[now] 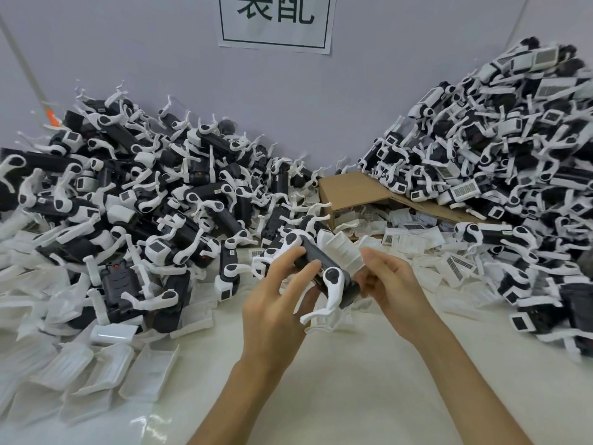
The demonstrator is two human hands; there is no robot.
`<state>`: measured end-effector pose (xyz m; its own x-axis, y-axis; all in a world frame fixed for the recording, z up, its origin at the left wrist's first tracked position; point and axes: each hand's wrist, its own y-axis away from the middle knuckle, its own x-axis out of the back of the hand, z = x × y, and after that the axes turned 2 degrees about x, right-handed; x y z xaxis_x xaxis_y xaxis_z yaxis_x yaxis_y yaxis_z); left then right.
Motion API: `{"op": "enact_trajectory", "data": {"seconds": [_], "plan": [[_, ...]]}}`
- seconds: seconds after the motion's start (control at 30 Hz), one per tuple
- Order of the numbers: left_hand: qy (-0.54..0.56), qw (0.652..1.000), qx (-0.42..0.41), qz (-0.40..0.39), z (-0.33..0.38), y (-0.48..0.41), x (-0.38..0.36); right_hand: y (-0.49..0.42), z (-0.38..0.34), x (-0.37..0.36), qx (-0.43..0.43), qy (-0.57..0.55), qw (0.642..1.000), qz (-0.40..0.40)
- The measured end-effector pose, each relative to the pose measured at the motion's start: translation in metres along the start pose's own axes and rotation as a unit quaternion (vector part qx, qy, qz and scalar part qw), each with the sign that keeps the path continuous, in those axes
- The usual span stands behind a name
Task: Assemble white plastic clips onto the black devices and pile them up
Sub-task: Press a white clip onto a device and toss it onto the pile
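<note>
A person holds a black oblong plastic device (313, 263) with white curved arms just above a white counter (337, 390), near the middle of the view. The left hand (276, 297) grips the device from the near side, its fingers (309, 268) curled over the black body and clamped on it. The right hand (390, 284) meets the device at its right end. The index fingertip lies on the edge of a white ribbed plastic clip (340, 248) that sits against the far upper side of the device, and the other fingers are curled in toward the same end. The thumb is hidden, so how firmly the clip is pinched cannot be told.

To the left a sprawling heap of black devices with white arms (134, 194) lies on the counter and reaches back to a pale wall. A taller heap of devices with white labelled caps (513, 149) rises on the right. Between the two heaps lies an open brown cardboard box (349, 187) on its side, with loose white labelled clips (414, 240) spilling from it toward the hands. More loose white ribbed clips (96, 361) are scattered over the near left of the counter. A white paper sign with dark printed characters (276, 24) is stuck on the wall above.
</note>
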<state>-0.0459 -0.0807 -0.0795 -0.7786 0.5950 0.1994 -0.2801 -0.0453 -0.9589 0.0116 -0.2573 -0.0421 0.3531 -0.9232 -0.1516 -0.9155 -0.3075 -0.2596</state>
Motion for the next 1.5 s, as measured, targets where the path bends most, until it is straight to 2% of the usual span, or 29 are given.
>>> {"op": "enact_trajectory", "data": {"seconds": [0.1,0.23,0.4,0.6,0.77,0.87,1.03,1.37,1.5], "plan": [[-0.025,0.999,-0.017,-0.016,-0.004,0.003,-0.002,-0.002,0.004,0.001,0.034,0.040,0.997,0.048],[-0.035,0.999,-0.027,-0.020,-0.006,0.005,-0.005,-0.002,0.005,0.000,0.046,0.050,0.996,0.059],[-0.057,0.998,-0.017,-0.008,-0.007,0.003,-0.003,0.000,0.004,-0.001,0.049,0.068,0.996,0.040],[-0.063,0.998,-0.022,-0.012,-0.008,0.005,-0.005,0.002,0.009,-0.010,0.008,0.021,0.999,-0.028],[-0.062,0.997,-0.035,-0.017,-0.008,0.005,-0.006,0.003,0.003,-0.010,-0.015,-0.025,0.998,-0.052],[-0.058,0.997,-0.050,-0.020,-0.008,0.006,-0.006,0.004,0.003,-0.011,-0.014,-0.021,0.996,-0.085],[-0.062,0.996,-0.053,-0.035,-0.007,0.007,-0.005,0.005,0.004,-0.014,-0.016,-0.005,0.996,-0.091],[-0.070,0.995,-0.065,-0.015,-0.002,0.008,-0.007,0.006,0.010,-0.015,-0.097,-0.063,0.988,-0.098],[-0.057,0.997,-0.056,-0.005,-0.005,0.010,-0.007,0.009,0.011,-0.020,-0.164,-0.157,0.962,-0.154]]}}
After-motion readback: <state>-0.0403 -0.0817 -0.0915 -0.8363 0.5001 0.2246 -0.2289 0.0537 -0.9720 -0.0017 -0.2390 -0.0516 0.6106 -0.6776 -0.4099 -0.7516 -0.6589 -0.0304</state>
